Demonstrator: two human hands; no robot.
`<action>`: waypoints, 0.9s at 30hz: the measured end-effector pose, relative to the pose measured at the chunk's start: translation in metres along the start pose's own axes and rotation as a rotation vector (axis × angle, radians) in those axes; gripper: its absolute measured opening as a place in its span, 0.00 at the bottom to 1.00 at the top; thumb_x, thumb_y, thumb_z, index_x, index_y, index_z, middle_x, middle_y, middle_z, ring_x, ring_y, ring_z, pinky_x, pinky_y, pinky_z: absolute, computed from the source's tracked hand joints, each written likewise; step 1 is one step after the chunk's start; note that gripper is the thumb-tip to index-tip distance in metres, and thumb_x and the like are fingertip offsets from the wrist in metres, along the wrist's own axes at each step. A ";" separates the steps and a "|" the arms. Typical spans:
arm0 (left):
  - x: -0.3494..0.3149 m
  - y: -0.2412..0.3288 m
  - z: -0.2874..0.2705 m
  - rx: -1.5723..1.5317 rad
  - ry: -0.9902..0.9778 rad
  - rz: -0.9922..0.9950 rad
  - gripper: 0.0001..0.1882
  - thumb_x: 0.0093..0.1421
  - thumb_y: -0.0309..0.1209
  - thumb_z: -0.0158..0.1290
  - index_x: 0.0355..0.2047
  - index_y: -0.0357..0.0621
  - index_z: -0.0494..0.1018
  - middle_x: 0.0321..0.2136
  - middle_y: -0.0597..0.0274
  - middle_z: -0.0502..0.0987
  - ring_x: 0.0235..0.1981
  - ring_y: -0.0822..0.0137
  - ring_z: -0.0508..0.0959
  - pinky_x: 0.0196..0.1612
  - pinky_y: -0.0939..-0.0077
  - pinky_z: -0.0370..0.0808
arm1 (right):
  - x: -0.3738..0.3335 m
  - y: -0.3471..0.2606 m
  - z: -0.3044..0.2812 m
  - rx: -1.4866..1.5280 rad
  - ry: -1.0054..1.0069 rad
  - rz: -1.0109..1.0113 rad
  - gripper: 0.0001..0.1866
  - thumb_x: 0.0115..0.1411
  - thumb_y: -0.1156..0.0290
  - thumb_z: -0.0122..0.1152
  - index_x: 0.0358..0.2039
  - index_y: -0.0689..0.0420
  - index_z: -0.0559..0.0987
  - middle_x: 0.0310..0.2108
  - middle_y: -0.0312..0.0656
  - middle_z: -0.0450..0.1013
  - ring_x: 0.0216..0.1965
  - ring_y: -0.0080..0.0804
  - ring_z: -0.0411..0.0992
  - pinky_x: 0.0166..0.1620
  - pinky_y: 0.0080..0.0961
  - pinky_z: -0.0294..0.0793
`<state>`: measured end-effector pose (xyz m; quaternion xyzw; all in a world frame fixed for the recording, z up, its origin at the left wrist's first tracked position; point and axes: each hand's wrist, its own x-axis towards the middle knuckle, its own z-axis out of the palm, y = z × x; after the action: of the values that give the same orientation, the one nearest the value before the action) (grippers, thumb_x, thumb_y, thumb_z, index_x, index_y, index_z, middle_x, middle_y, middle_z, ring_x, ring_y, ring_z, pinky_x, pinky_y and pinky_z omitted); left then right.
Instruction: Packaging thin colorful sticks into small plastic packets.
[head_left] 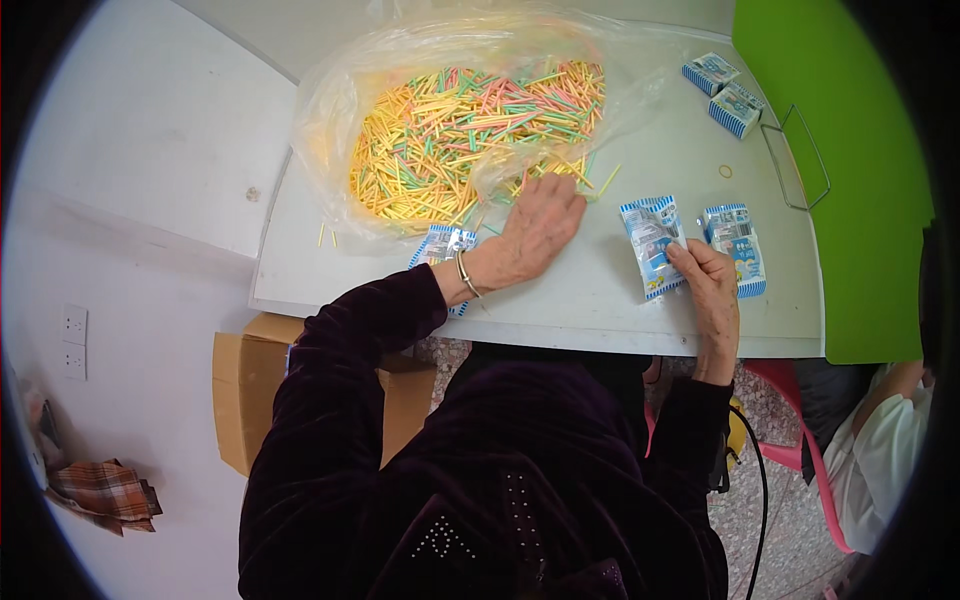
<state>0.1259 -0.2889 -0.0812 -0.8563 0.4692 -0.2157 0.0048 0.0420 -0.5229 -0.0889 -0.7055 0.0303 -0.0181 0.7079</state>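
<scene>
A large clear plastic bag [325, 185] lies open on the table, heaped with thin pastel sticks [430, 150] in yellow, pink, orange and green. My left hand [545, 225], a bracelet at its wrist, is at the bag's near right edge with its fingers curled; what they hold, if anything, is hidden. Pinched in my right hand [707, 285] is a small blue-and-white packet [653, 235], held above the table. Just right of it lies a stack of similar packets [745, 245], partly behind that hand. Another packet [440, 240] sits partly under my left wrist.
Two bundles of packets [735, 108] lie at the far right, near a wire stand [800, 160] by the green panel [860, 200]. A rubber band [725, 172] and a few loose sticks [610, 180] are on the table [560, 300]. Below stands an open cardboard box [235, 400]; another person's sleeve [880, 460] shows at right.
</scene>
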 end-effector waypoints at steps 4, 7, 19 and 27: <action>0.006 -0.013 0.003 0.071 0.026 -0.180 0.06 0.47 0.23 0.48 0.27 0.36 0.67 0.28 0.53 0.65 0.33 0.57 0.68 0.36 0.69 0.67 | -0.001 -0.003 0.000 0.011 -0.008 0.006 0.11 0.58 0.67 0.58 0.28 0.63 0.79 0.18 0.24 0.66 0.22 0.09 0.56 0.25 0.12 0.53; 0.012 -0.018 0.005 0.131 -0.027 -0.194 0.07 0.46 0.23 0.48 0.28 0.35 0.67 0.28 0.52 0.67 0.33 0.58 0.68 0.35 0.68 0.67 | 0.000 -0.001 -0.002 0.002 -0.018 0.015 0.11 0.58 0.67 0.58 0.27 0.63 0.79 0.19 0.25 0.67 0.22 0.09 0.57 0.26 0.12 0.54; 0.036 -0.028 0.013 0.458 -0.355 -0.077 0.11 0.48 0.30 0.48 0.29 0.35 0.73 0.24 0.56 0.71 0.31 0.62 0.68 0.38 0.62 0.57 | -0.002 -0.003 0.001 0.014 -0.016 0.009 0.11 0.58 0.68 0.58 0.26 0.63 0.79 0.19 0.24 0.66 0.22 0.09 0.57 0.26 0.11 0.53; 0.030 -0.027 0.019 0.450 -0.279 -0.123 0.16 0.49 0.30 0.48 0.36 0.31 0.70 0.27 0.54 0.71 0.33 0.60 0.69 0.43 0.61 0.56 | 0.000 0.003 -0.002 -0.015 -0.017 -0.009 0.10 0.58 0.68 0.58 0.26 0.63 0.79 0.19 0.25 0.66 0.22 0.10 0.57 0.25 0.12 0.54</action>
<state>0.1690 -0.3019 -0.0815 -0.8821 0.3513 -0.1944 0.2463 0.0422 -0.5252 -0.0915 -0.7108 0.0214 -0.0149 0.7029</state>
